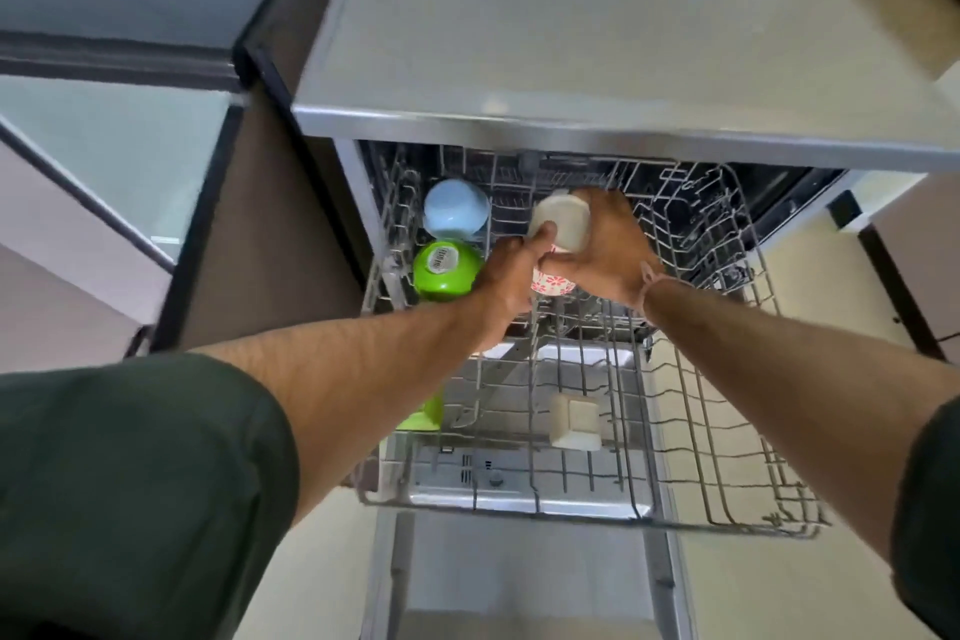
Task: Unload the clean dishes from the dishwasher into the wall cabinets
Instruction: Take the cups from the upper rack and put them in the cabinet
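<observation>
The dishwasher's upper wire rack (691,421) is pulled out below the counter. At its back left a light blue bowl (456,209) and a green bowl (445,270) lie upside down. My right hand (610,252) grips a cream cup (563,222) held on its side above the rack. My left hand (511,276) holds a white cup with red flowers (551,282) just below it, thumb against the cream cup's base.
The grey countertop (597,42) overhangs the dishwasher opening. A small cream square dish (576,421) lies in the rack below, with a green item (428,413) at its left. The open dishwasher door (519,582) extends toward me. A dark cabinet side (249,234) stands at left.
</observation>
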